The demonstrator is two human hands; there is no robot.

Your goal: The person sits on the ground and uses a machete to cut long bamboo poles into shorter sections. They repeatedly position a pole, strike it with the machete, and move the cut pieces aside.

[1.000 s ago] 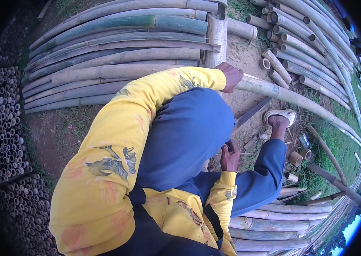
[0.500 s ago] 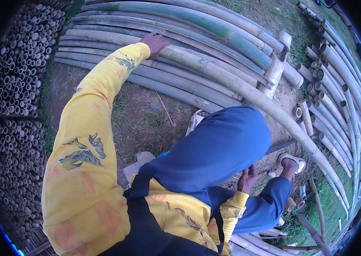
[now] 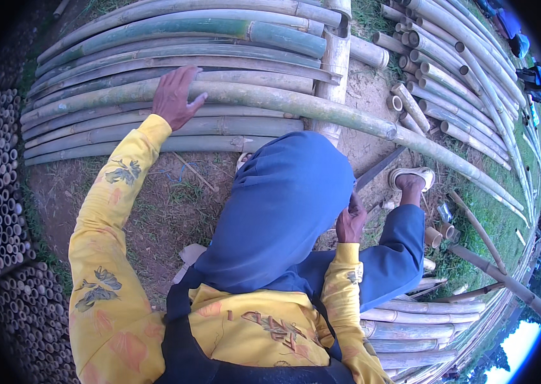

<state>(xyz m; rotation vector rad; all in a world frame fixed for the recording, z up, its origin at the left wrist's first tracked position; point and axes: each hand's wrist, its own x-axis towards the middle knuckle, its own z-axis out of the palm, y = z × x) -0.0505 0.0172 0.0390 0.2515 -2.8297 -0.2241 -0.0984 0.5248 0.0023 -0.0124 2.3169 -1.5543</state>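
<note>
Now the left hand (image 3: 178, 102) spreads loosely over a long bamboo pole (image 3: 257, 95), no longer at its end, so the pole spans the stack (image 3: 187, 50) beneath. Right hand (image 3: 351, 221), near a dark blade (image 3: 380, 168): grip hidden.

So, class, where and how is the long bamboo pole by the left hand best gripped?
Probably from above, palm down, just right of the left hand: the bamboo pole is round and lies crosswise, its upper side exposed there.

A greenish jointed bamboo pole (image 3: 296, 102) stretches left to right
</note>
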